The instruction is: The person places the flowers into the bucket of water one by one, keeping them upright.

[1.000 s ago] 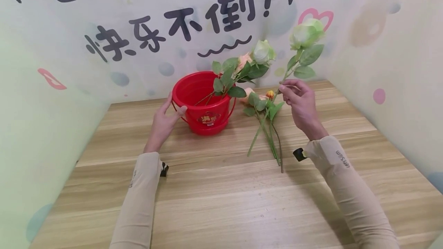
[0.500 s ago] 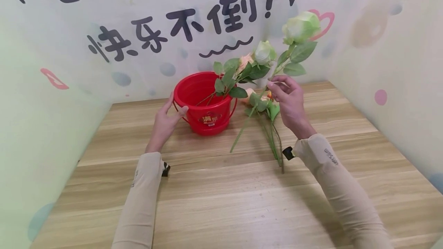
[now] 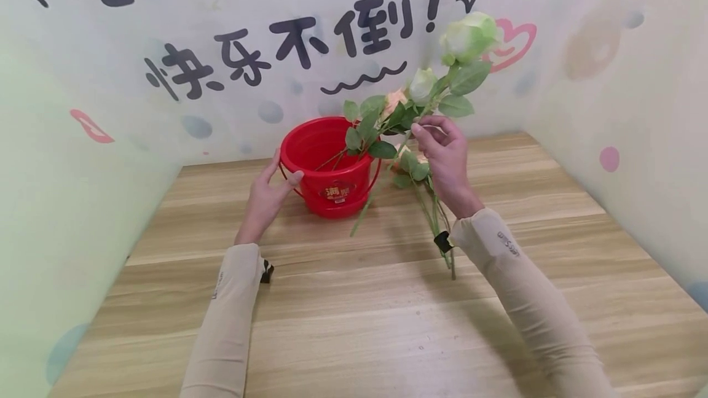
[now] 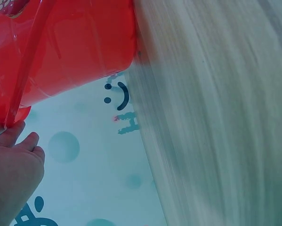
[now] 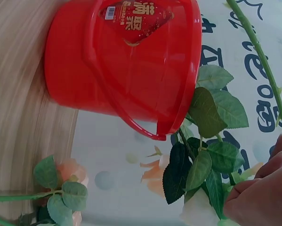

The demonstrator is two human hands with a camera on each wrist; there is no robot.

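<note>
**A flower stem held beside the red bucket**

A long green stem (image 3: 387, 177) with a pale green rose (image 3: 467, 39) on top is pinched by the right hand (image 3: 445, 161) between the thumb and the curled fingers. The stem is held in the air, tilted, with the bloom up near the wall and the lower end pointing down toward the table (image 3: 354, 324), just beside the red bucket (image 3: 332, 167). From the right wrist view, the same stem (image 5: 261, 61) is seen running past the bucket (image 5: 126, 66), and the fingers (image 5: 265, 193) are closed around it.

The left hand (image 3: 265, 192) is laid against the left side of the bucket, with the fingers nearly straight and the thumb near the rim. Nothing is gripped by it; the bucket wall is only touched. In the left wrist view, the fingertips (image 4: 13, 136) are seen at the thin red handle (image 4: 30, 61) of the bucket.

Inside the bucket, some flowers (image 3: 398, 103) with green leaves are already placed, and they lean to the right over the rim. More flowers (image 3: 412, 167) are lying on the table behind the right hand, and their stems are stretched toward the person. The wall behind is covered with black characters (image 3: 310, 35) and a pink heart (image 3: 511, 42).
</note>
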